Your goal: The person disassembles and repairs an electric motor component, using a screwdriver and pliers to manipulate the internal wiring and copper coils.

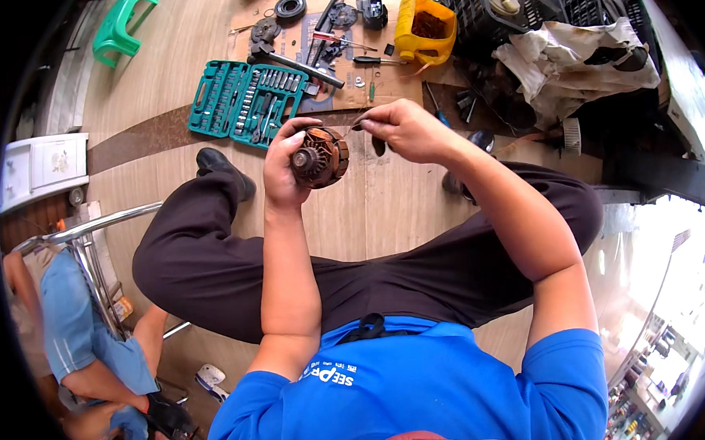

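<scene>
My left hand (281, 170) is wrapped round a motor armature (321, 158), holding it up in front of me above my lap. The armature has copper windings, dark plates around its side and a toothed commutator end facing me. My right hand (410, 132) is closed in a pinch just right of the armature. From its fingertips a thin wire (352, 128) runs toward the windings; whether it is joined to them is too small to tell.
Beyond my hands, an opened green socket set (247, 103) lies by a cardboard sheet (339, 101) with screwdrivers and dark parts. A cut yellow jug (425, 30) and black crates (508, 9) stand right of it. A green stool (124, 29) stands far left; people (98, 333) sit lower left.
</scene>
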`<state>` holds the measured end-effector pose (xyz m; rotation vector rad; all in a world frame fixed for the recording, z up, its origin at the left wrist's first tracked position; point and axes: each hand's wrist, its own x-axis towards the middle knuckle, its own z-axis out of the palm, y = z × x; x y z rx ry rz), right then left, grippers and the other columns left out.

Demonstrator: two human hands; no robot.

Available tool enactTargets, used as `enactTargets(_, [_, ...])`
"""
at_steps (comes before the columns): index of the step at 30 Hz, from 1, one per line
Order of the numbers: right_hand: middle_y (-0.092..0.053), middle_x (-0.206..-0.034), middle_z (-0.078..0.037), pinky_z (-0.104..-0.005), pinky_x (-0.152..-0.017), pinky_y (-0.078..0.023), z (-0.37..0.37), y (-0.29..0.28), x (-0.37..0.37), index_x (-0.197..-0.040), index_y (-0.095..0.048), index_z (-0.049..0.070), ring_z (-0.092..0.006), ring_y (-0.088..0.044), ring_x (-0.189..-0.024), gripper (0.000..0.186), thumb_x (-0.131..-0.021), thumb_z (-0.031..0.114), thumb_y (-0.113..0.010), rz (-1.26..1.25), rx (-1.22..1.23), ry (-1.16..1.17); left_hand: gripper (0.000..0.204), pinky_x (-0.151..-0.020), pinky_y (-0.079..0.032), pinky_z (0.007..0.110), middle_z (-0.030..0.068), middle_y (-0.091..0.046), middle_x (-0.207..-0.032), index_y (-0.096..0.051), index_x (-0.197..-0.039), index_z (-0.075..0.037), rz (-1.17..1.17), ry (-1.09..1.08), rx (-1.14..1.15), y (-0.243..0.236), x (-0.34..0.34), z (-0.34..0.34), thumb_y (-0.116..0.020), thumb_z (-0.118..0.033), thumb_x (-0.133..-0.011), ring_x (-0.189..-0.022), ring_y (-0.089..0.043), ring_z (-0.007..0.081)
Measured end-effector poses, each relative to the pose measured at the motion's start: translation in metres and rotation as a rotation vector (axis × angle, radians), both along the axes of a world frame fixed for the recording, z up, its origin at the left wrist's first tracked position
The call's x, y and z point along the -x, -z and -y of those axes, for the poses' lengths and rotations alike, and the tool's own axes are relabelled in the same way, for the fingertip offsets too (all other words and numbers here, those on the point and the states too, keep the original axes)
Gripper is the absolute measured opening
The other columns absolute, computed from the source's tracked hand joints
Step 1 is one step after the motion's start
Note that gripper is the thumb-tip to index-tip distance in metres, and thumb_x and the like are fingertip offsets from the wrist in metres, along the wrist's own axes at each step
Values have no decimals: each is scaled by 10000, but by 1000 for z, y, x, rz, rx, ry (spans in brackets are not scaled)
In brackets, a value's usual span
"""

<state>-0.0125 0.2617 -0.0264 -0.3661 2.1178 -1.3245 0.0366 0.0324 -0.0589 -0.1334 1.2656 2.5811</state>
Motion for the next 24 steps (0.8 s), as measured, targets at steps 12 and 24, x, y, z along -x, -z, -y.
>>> enactTargets(12, [-623,-733,-182,-406,-642,-482,-9,-63,-31,-922,-660,24,-338,-603,-677,169,-918,177,-589,-191,-197,-609,261,-779,-569,331,154,-673,-987,-593,-1063,51,111,-448,112,23,6,-5,-437,-116,-938,-869,-684,226])
enactTargets(24, [-660,-814,-181,-442,-726,-509,-24,-40,-15,-900,-684,52,-367,-635,-811,163,-890,185,-590,-371,-476,-525,346,-549,-461,293,38,-651,-873,-634,-1000,-106,350,-282,-241,28,1,21,-382,-340,-957,-684,-582,164])
